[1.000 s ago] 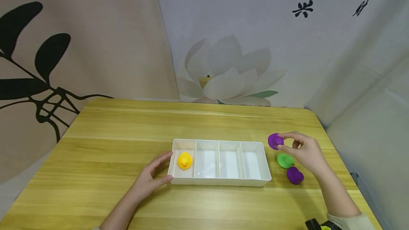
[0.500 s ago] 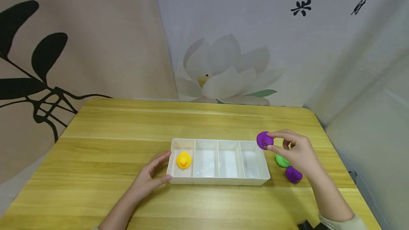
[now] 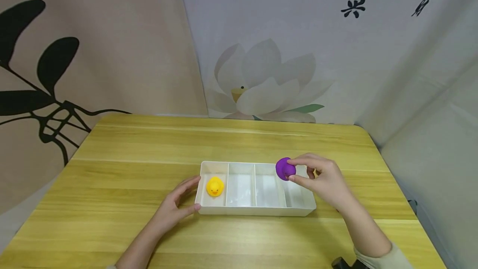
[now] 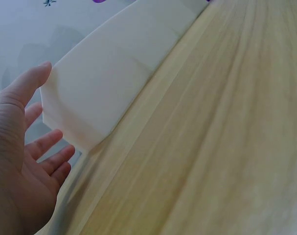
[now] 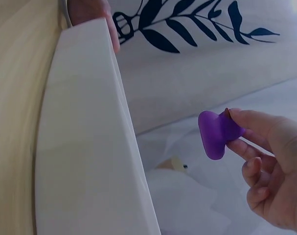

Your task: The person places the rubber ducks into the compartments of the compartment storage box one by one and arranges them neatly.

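Note:
My right hand [image 3: 321,175] pinches a purple rubber duck [image 3: 285,169] between thumb and fingertips. In the head view the duck appears over the back of the white divided box [image 3: 257,211], near the divider between its two right compartments. The right wrist view shows the duck [image 5: 213,134] held above the box's rim [image 5: 120,93]. At the box's left end, my left hand [image 3: 179,200] touches the wall with thumb and fingers spread. Its fingers [image 4: 48,144] look relaxed in the left wrist view. A yellow rubber duck [image 3: 215,187] sits in the leftmost compartment.
The box stands on a wooden table [image 3: 157,144]. Fabric hangings [image 3: 149,53] with printed leaves and a lotus rise behind the table and at its right. A green toy and another purple one, seen earlier right of the box, are hidden by my right hand and forearm.
My right hand has carried the purple duck leftward from beyond the box's right end to over the box. My left hand and the yellow duck keep their places.

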A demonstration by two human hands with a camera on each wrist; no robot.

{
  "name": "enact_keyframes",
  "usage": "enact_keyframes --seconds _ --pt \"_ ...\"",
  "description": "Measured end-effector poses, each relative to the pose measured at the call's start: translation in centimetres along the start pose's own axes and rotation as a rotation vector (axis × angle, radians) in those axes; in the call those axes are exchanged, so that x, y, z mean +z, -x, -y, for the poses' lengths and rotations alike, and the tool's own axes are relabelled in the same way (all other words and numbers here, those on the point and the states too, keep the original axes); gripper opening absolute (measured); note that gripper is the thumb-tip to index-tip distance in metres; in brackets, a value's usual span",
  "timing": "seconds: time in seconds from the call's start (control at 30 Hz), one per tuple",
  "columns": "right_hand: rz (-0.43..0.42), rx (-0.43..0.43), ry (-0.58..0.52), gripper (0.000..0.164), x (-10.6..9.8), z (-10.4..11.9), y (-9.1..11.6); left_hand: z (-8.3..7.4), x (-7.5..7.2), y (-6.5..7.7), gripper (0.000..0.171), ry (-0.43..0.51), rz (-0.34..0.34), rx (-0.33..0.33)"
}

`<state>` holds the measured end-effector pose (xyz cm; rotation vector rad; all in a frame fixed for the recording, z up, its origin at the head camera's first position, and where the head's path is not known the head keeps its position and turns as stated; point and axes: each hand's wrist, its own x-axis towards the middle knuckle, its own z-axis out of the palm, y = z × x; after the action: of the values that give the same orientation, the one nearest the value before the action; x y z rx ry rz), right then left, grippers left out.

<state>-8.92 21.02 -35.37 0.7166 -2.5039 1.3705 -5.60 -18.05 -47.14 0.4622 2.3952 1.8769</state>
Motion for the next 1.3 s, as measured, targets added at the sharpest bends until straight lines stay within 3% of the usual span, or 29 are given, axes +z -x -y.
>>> enact_keyframes --seconds 0.3,0.73,1.3 --pt "0.055 -0.067 -0.041 0.030 2.5 0.6 -0.6 -0.1 0.1 0.0 0.067 -0.001 0.001 0.009" --pt "0.181 -0.039 -0.050 0.027 5.3 1.4 -2.0 0.2 0.2 0.0 0.067 -0.010 -0.006 -0.007" --pt "0.292 0.014 0.054 0.026 8.9 -0.1 -2.5 0.3 0.2 -0.1 0.067 0.025 0.005 0.029"
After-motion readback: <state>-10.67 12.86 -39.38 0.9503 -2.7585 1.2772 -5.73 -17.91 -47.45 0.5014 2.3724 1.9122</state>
